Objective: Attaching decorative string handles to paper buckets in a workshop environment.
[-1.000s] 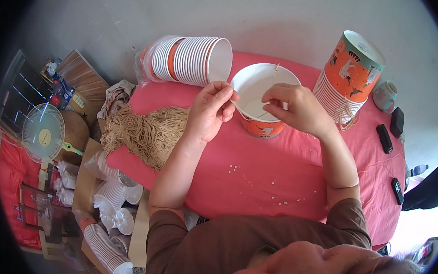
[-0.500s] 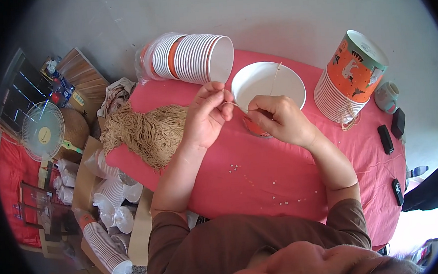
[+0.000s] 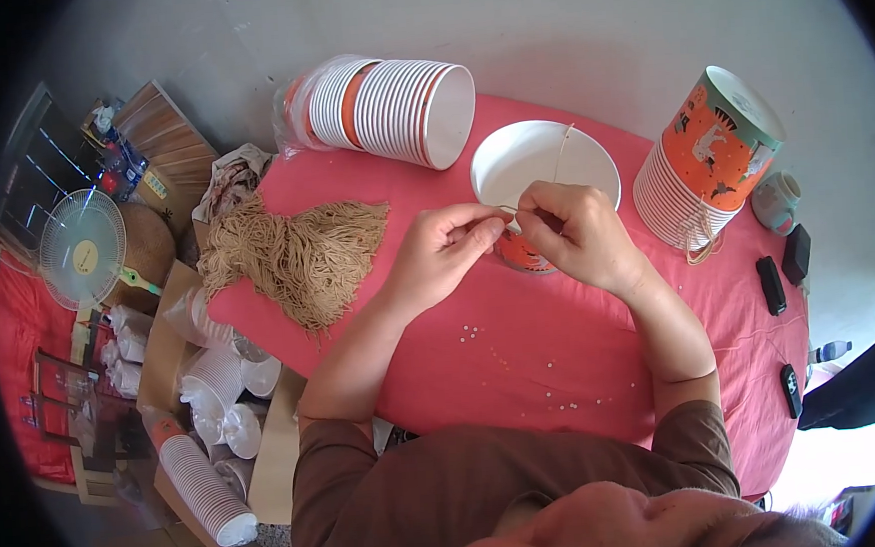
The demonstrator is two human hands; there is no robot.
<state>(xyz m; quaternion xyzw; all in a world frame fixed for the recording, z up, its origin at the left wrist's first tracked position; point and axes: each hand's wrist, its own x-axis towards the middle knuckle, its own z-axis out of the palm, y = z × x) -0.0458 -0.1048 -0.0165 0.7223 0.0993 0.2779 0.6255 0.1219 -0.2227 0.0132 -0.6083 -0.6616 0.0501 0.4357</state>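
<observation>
Both hands meet in front of a white-lined paper bucket, whose orange printed side shows below them. My left hand is closed in a pinch, thumb against forefinger. Close beside it, my right hand also pinches. A short bit of thin tan cord shows between the fingertips, and more cord runs up across the bucket's inside to its far rim. How the cord lies inside the fingers is hidden. A bundle of loose tan cords is spread on the table left of my left hand.
A wrapped stack of white buckets lies at the back left. Upside-down orange printed buckets stand at the right, near a mug and small black devices. Small white dots dot the pink cloth. A carton holds more stacks at left.
My left hand has turned over and come right, its fingers closing beside the right hand's. The cord between the hands is now mostly covered. The view has shifted slightly.
</observation>
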